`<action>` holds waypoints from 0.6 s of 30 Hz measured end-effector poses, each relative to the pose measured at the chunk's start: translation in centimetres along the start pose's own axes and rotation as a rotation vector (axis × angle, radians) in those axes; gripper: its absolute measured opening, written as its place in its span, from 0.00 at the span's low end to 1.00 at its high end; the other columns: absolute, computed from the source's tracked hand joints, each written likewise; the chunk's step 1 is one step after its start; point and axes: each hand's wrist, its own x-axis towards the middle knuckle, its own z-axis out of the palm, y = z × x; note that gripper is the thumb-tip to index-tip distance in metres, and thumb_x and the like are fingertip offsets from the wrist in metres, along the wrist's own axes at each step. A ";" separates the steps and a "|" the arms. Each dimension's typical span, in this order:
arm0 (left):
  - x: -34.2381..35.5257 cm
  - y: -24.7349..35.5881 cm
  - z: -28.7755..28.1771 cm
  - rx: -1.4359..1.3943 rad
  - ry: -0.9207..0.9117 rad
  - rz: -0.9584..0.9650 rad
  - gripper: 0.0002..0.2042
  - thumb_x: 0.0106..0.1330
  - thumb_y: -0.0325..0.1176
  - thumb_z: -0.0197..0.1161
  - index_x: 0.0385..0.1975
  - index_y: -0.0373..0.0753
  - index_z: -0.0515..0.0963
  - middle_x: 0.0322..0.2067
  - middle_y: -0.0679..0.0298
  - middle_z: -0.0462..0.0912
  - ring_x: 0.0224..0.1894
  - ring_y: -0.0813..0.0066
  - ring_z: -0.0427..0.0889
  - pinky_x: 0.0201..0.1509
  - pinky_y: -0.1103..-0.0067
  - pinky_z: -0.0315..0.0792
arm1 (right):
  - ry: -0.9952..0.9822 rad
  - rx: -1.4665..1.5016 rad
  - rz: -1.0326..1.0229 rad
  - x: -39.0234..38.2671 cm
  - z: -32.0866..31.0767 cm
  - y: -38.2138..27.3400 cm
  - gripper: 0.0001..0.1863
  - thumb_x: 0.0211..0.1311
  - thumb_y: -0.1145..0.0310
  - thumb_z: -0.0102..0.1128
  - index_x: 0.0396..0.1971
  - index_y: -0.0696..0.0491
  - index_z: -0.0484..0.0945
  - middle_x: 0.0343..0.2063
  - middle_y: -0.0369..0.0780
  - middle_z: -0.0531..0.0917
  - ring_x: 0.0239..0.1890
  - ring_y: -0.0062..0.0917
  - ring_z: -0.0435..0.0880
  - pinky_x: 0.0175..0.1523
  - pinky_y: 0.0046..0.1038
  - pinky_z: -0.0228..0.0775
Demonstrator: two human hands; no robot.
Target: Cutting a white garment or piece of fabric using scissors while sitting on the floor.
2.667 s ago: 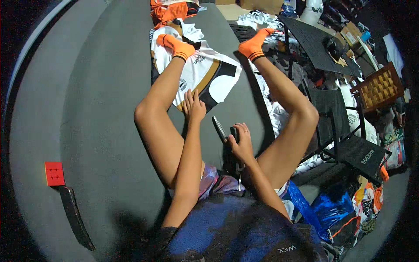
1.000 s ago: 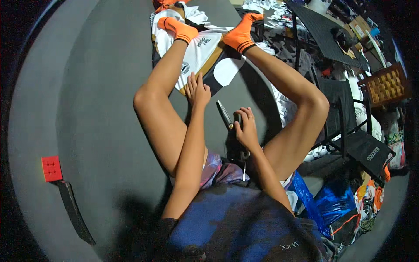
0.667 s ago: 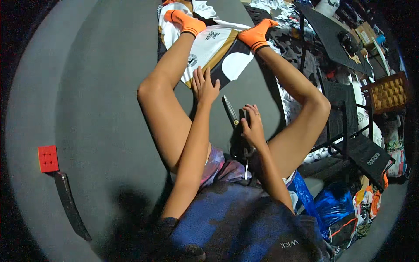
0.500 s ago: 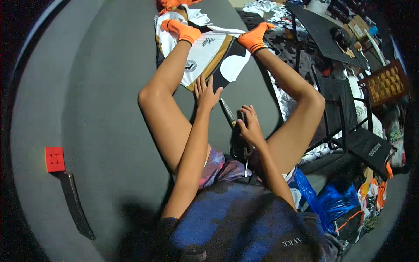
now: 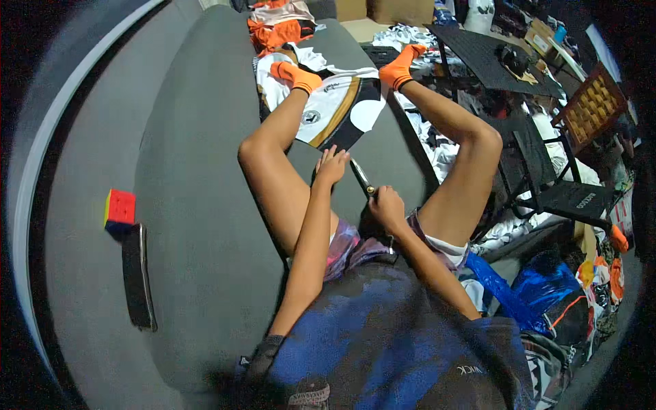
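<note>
Right hand (image 5: 388, 206) closest: fingers curled by scissors (image 5: 361, 175) pivot, handles hidden, can't tell if gripped. Blades lie forward-left of it, long axis aimed at cloth (image 5: 328, 102); tip just beside left hand (image 5: 331, 169), palm-down, fingers extended, nothing grasped, at cloth's near edge.

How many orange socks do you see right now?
2. The left orange fabric sock with black bands lies over the white, black and gold cloth; the right orange sock is near that cloth's upper right corner. Others may be hidden in the heaped orange fabric.
</note>
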 end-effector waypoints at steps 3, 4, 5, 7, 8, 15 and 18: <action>0.0 0.1 -0.6 -0.055 -0.010 -0.064 0.25 0.69 0.55 0.39 0.60 0.51 0.67 0.65 0.59 0.59 0.68 0.54 0.53 0.68 0.55 0.45 | -0.018 0.071 0.070 0.5 -1.3 0.4 0.24 0.47 0.57 0.66 0.39 0.59 0.73 0.35 0.48 0.78 0.39 0.44 0.79 0.42 0.43 0.71; 0.1 0.0 -0.9 -0.093 -0.003 -0.114 0.25 0.69 0.54 0.38 0.60 0.51 0.66 0.65 0.58 0.59 0.67 0.53 0.54 0.68 0.54 0.45 | -0.054 0.111 0.113 0.6 -2.1 0.2 0.24 0.47 0.56 0.66 0.37 0.59 0.74 0.33 0.48 0.79 0.37 0.44 0.79 0.41 0.43 0.71; 0.3 0.3 -1.0 -0.130 -0.004 -0.156 0.25 0.69 0.54 0.37 0.61 0.52 0.66 0.65 0.58 0.60 0.67 0.52 0.55 0.67 0.52 0.44 | -0.086 0.153 0.166 0.4 -2.5 0.2 0.24 0.47 0.54 0.66 0.35 0.59 0.74 0.30 0.48 0.79 0.35 0.44 0.80 0.40 0.43 0.72; 0.2 1.3 -0.4 -0.071 -0.029 -0.143 0.26 0.69 0.55 0.36 0.62 0.52 0.64 0.66 0.61 0.58 0.68 0.54 0.53 0.67 0.52 0.44 | 0.001 0.101 0.122 -0.1 -2.2 0.3 0.24 0.46 0.53 0.66 0.34 0.59 0.75 0.31 0.48 0.79 0.35 0.44 0.80 0.40 0.43 0.72; 0.0 2.0 0.2 -0.027 -0.059 -0.147 0.26 0.69 0.56 0.34 0.63 0.52 0.63 0.67 0.63 0.56 0.69 0.56 0.51 0.67 0.51 0.43 | 0.069 0.033 0.079 -0.3 -1.6 0.6 0.24 0.46 0.51 0.66 0.32 0.58 0.76 0.32 0.49 0.79 0.36 0.44 0.80 0.41 0.42 0.72; -1.7 1.1 2.5 -0.003 0.001 -0.030 0.28 0.69 0.55 0.37 0.64 0.49 0.59 0.65 0.62 0.60 0.67 0.53 0.55 0.64 0.47 0.46 | 0.025 -0.063 0.056 -0.2 -0.4 1.0 0.28 0.41 0.46 0.67 0.32 0.57 0.77 0.35 0.50 0.80 0.38 0.46 0.80 0.43 0.42 0.72; -2.3 1.5 1.9 -0.012 -0.060 -0.068 0.28 0.69 0.56 0.38 0.65 0.51 0.59 0.66 0.60 0.58 0.68 0.54 0.54 0.63 0.46 0.46 | 0.008 -0.083 0.057 -0.1 -0.5 0.6 0.29 0.41 0.45 0.66 0.32 0.57 0.77 0.34 0.50 0.80 0.37 0.46 0.80 0.43 0.44 0.71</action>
